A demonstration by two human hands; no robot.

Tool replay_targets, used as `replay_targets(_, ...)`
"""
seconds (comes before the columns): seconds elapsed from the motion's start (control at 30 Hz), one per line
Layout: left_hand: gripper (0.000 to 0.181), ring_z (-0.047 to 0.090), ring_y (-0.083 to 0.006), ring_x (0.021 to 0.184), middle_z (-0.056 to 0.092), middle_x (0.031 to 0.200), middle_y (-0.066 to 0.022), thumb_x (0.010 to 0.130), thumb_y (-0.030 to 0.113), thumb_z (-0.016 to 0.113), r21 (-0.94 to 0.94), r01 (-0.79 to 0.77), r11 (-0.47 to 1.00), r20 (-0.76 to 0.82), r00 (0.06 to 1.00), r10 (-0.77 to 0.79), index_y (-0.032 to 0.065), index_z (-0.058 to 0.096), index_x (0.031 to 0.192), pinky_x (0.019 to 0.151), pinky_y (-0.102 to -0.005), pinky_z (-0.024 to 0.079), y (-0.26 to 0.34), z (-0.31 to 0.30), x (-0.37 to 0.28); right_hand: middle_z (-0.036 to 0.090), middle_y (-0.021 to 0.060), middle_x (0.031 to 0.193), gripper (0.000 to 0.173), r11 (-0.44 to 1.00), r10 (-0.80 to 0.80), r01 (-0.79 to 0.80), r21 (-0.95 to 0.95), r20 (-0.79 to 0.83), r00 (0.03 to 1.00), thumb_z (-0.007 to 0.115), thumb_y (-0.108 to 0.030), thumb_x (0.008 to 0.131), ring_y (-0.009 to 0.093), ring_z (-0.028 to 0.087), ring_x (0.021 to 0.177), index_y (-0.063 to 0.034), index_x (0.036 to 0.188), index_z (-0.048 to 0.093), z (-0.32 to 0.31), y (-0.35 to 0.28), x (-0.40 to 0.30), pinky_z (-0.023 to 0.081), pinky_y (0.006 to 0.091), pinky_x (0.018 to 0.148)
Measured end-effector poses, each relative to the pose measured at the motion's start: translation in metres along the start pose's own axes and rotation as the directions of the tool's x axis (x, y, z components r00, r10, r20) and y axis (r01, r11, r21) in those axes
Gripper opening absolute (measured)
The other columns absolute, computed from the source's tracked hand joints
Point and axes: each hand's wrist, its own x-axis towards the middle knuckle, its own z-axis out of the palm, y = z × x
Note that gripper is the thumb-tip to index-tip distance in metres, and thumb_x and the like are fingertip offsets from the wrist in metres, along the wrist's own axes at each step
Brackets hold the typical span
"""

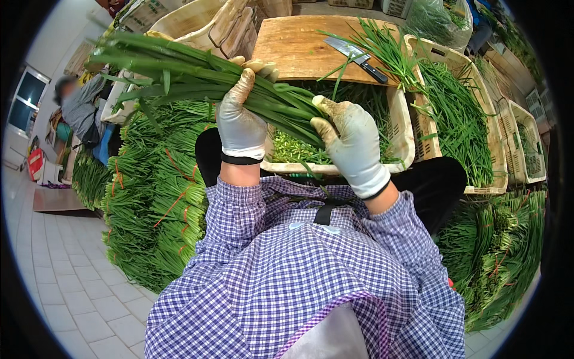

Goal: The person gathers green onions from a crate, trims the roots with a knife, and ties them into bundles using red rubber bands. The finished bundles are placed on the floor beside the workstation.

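A thick bunch of Chinese chives (193,72) spans both my hands above a plastic crate (406,148) of trimmings. My left hand (244,112), in a soiled white glove, is wrapped around the middle of the bunch, thumb on top. Gripping its right end is my right hand (352,139), gloved alike, with thumb and fingers pinching the stalks. The leafy end points to the upper left and is slightly blurred. Beyond the hands, a kitchen knife (354,58) with a black handle lies on a wooden board (287,45), beside loose chives (390,51).
Crates of loose leaves (462,116) stand at the right. Chive bundles tied with red bands are stacked at the left (157,188) and lower right (493,256). A seated person (83,107) is at the far left. Pale tiles (89,287) cover the floor.
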Motion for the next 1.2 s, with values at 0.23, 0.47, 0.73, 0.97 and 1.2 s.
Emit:
replay_targets(0.23,0.031,0.066,-0.0257,0.096,0.069,0.101,-0.0099,0.094,0.007,0.06,0.026,-0.106,0.994,0.032,0.994,0.105,0.005,0.053,0.124,0.091,-0.0455,0.053,0.03,-0.022,0.017,0.069,0.0159,0.102,0.032,0.747,0.627,-0.205,-0.632,0.568,0.534,0.071,-0.028,0.084,0.031,0.068,0.089,-0.0108,0.111,0.068,-0.067,0.137,-0.023,0.055,0.0407,0.074)
replay_targets(0.47,0.036,0.067,-0.0265,0.089,0.067,0.094,-0.0124,0.091,0.004,0.062,0.426,-0.116,0.897,-0.021,0.99,0.138,0.0039,0.053,0.126,0.085,-0.0429,0.055,-0.015,0.002,0.009,0.044,0.0256,0.143,0.112,0.985,-0.152,0.115,0.125,0.349,0.925,0.082,-0.044,0.069,0.036,0.046,0.132,0.0049,0.149,0.021,-0.019,0.008,0.029,0.039,0.0402,0.108)
replay_targets(0.73,0.045,0.061,-0.0284,0.114,0.064,0.123,-0.0161,0.096,0.031,0.059,0.093,0.335,0.938,0.402,0.849,-0.343,-0.0009,0.056,0.128,0.101,-0.04,0.049,0.03,0.043,0.03,0.07,0.0096,0.089,0.047,0.472,-0.201,-0.699,0.537,0.838,0.508,0.073,-0.032,0.083,0.016,0.067,0.076,0.0046,0.111,0.062,-0.044,0.023,0.083,0.056,0.0284,0.071)
replay_targets(0.97,0.021,0.067,-0.0307,0.092,0.069,0.098,-0.0133,0.096,0.017,0.05,-0.12,0.304,0.945,0.099,0.951,-0.294,0.0028,0.064,0.104,0.089,-0.0515,0.054,0.004,-0.007,0.044,0.069,0.0104,0.11,0.052,0.708,-0.022,-0.426,0.563,0.62,0.784,0.059,-0.044,0.096,0.017,0.066,0.097,-0.003,0.128,0.06,-0.033,0.05,0.059,0.052,0.0281,0.086)
replay_targets(1.2,0.025,0.064,-0.0355,0.101,0.067,0.106,-0.0177,0.099,0.02,0.045,-0.119,0.205,0.971,-0.336,0.912,-0.234,0.001,0.06,0.105,0.095,-0.0547,0.052,0.026,-0.029,0.049,0.069,0.0067,0.091,0.024,0.727,0.529,-0.542,0.422,0.16,0.833,0.06,-0.023,0.097,0.014,0.064,0.083,-0.0011,0.101,0.068,-0.082,0.053,-0.016,0.052,0.0261,0.079)
